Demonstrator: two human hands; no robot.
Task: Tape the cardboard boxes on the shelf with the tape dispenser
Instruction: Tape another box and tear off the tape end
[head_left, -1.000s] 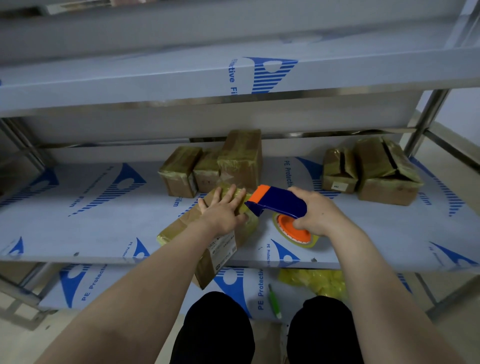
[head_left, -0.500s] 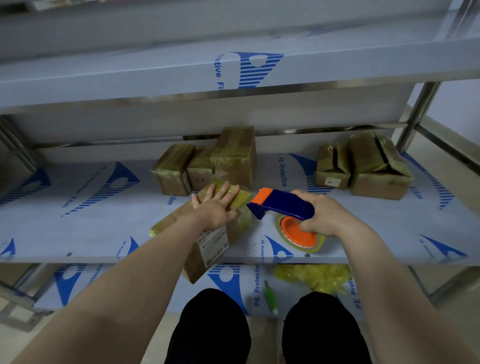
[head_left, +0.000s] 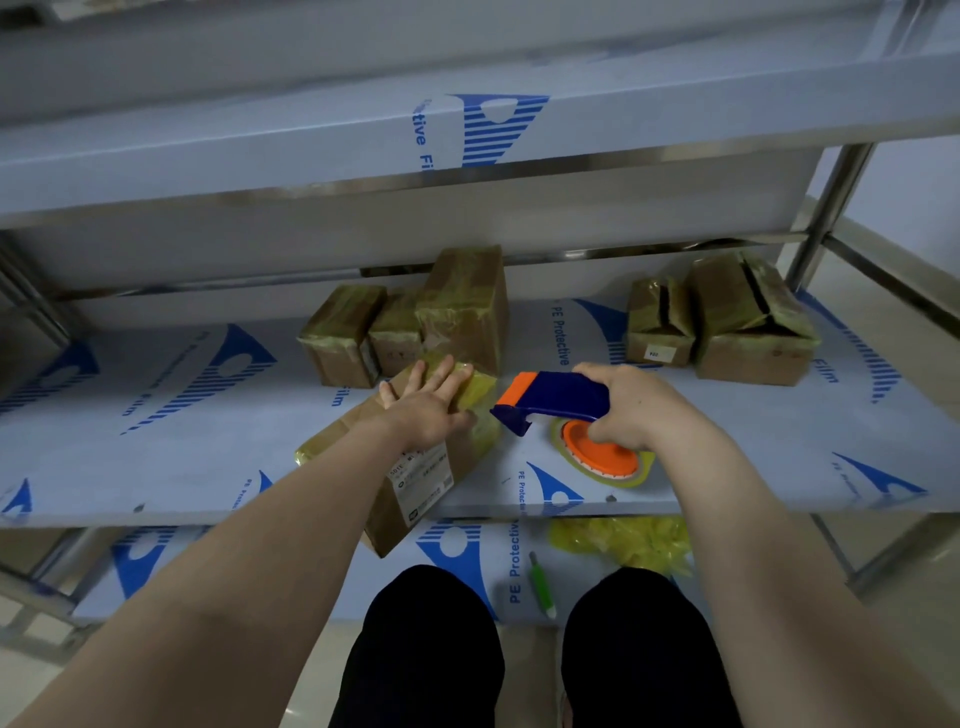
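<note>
Left hand (head_left: 431, 400): fingers straight and spread, palm pressed flat on top of the cardboard box (head_left: 415, 467) in work. That box lies askew on the shelf (head_left: 156, 441), its near corner overhanging the front edge.

Right hand (head_left: 631, 408): fingers curled round the handle of the tape dispenser (head_left: 553, 400). The roll (head_left: 602, 452) hangs under the hand. The dispenser nose sits just beside the box end nearest the right hand; contact cannot be confirmed.

Progress, as judged:
- Box in work carries yellowish tape across its far end and at one near corner; the middle reads as bare card. Partly done.
- Three boxes (head_left: 410, 322) beyond the left hand are wrapped in the same tape with no open seam visible. Taken as finished.
- Two boxes (head_left: 727, 322) beyond the right hand show dark open slots along their top flaps, though some tape is on them. Taken as outstanding.

Roughly half complete.
</note>
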